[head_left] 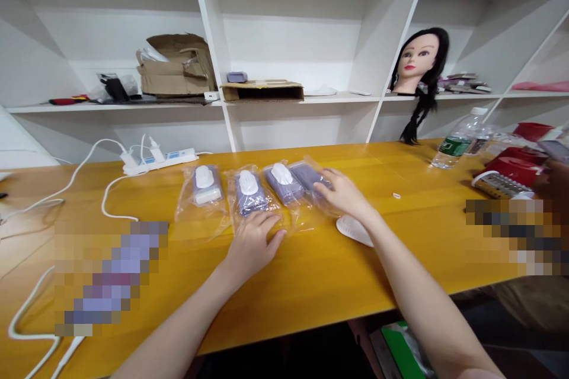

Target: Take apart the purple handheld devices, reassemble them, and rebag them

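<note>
Left hand [253, 247] and right hand [344, 193] lie open on clear-bagged purple packs [251, 194], long axes pointing forward.

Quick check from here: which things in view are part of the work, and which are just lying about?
Part of the work:
- left hand and right hand, both resting on the bags
- four clear plastic bags holding purple items

Just lying about:
- white curved piece
- power strip
- water bottle
- metal grater
- mannequin head
</note>
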Demonstrator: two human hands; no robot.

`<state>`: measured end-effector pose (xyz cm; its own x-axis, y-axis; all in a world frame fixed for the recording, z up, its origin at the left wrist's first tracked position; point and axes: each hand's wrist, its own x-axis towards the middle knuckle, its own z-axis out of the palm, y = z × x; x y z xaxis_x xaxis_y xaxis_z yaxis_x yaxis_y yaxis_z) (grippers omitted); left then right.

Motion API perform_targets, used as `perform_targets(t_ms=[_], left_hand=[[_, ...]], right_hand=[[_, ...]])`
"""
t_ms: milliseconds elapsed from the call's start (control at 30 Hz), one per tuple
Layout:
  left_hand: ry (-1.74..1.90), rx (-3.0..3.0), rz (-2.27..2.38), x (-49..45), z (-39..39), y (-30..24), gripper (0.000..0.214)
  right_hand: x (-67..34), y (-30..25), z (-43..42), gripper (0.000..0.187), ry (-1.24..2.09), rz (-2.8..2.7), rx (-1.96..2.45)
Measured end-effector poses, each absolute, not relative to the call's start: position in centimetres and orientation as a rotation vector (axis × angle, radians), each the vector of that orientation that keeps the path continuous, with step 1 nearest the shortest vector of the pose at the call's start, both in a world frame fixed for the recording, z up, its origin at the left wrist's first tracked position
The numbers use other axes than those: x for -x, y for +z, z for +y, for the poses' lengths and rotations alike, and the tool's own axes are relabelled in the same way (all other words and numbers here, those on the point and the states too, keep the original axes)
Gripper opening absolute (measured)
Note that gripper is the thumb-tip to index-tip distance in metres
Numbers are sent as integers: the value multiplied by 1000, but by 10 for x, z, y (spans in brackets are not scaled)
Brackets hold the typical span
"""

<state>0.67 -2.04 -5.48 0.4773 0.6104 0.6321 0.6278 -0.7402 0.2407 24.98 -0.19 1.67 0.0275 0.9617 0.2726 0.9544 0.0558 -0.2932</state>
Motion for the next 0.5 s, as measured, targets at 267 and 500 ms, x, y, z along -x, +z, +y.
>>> perform_targets(t_ms=[267, 500], left_hand=[[-1173, 2716, -1110, -6, -23, -52, 21], [-1243, 2738, -1031, -5, -23, -51, 19]], right_hand=[[-297, 52, -56, 34, 263, -2085, 2590], [-256, 31, -49, 22, 265, -2336, 2536]])
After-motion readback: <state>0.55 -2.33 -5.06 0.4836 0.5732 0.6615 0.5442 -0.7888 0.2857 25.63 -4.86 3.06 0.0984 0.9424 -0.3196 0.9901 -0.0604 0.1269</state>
